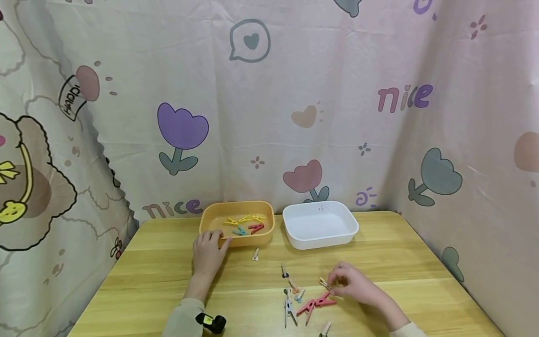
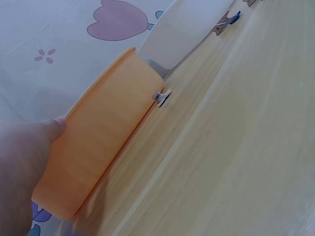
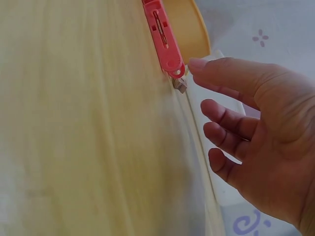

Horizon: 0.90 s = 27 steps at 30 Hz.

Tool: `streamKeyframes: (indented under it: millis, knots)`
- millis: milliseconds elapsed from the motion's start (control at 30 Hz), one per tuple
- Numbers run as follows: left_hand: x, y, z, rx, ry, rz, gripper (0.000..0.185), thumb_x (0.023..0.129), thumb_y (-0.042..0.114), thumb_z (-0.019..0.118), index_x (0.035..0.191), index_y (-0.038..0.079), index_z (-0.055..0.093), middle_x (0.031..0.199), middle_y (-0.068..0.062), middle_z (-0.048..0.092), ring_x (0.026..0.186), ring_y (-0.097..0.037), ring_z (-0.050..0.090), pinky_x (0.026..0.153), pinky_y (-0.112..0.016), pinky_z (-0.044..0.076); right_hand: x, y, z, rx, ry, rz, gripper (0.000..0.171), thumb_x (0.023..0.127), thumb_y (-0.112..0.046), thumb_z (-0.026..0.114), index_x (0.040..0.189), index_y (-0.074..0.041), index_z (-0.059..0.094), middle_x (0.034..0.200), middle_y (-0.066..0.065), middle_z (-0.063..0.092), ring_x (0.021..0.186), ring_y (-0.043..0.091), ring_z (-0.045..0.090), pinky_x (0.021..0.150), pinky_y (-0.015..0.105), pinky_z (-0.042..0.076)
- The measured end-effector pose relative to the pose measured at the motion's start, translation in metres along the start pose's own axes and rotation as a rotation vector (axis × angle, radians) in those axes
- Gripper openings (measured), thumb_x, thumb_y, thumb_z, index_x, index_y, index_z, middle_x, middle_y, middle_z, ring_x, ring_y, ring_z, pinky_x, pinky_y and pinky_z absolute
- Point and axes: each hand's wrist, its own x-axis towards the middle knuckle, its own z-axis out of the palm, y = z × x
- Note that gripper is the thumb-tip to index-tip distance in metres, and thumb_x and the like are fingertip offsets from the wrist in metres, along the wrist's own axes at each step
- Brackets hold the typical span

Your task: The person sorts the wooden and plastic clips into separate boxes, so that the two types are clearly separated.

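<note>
head view: your left hand (image 1: 207,252) rests on the near rim of the orange tray (image 1: 236,223), fingers relaxed. your right hand (image 1: 353,283), right of the tray, hovers with loosely spread fingers at a pink clothespin (image 1: 316,303) (other pins lie beside it) on the table (image 1: 412,262).

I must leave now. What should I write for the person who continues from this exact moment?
Left hand: rests on the near left corner of the orange tray, fingers over the rim.
Right hand: at the loose pile on the table, fingertips touching a beige clip; whether it is pinched cannot be told.
Done: a few clips, yellow, blue and red, lie in the orange tray.
White tray: holds nothing.
Left: pink clips and several small ones beside the right hand, plus one white clip alone in front of the orange tray.
</note>
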Motion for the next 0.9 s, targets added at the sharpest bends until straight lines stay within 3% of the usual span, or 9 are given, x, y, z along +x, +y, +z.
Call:
streamKeyframes:
  millis: [200,900]
  knots:
    - [-0.0013,-0.0004,0.0002,-0.006,0.019,0.005,0.031,0.083,0.036,0.076,0.092,0.009,0.064,0.09,-0.011,0.062,0.087,-0.032,0.054,0.084,-0.046,0.04,-0.0006,0.0024,0.0045,-0.032,-0.005,-0.061,0.013,0.078,-0.017,0.078,0.087,-0.019,0.069,0.093,0.0,0.059,0.084,0.006,0.052,0.071,0.021,0.044]
    - [0.0001,0.0018,-0.0002,0.002,0.01,-0.004,0.032,0.083,0.036,0.077,0.092,0.009,0.063,0.091,-0.012,0.062,0.087,-0.032,0.053,0.084,-0.046,0.04,0.0004,0.001,0.0083,-0.128,-0.004,-0.083,0.015,0.078,-0.013,0.078,0.081,-0.023,0.068,0.09,-0.008,0.056,0.085,0.005,0.049,0.071,0.021,0.04]
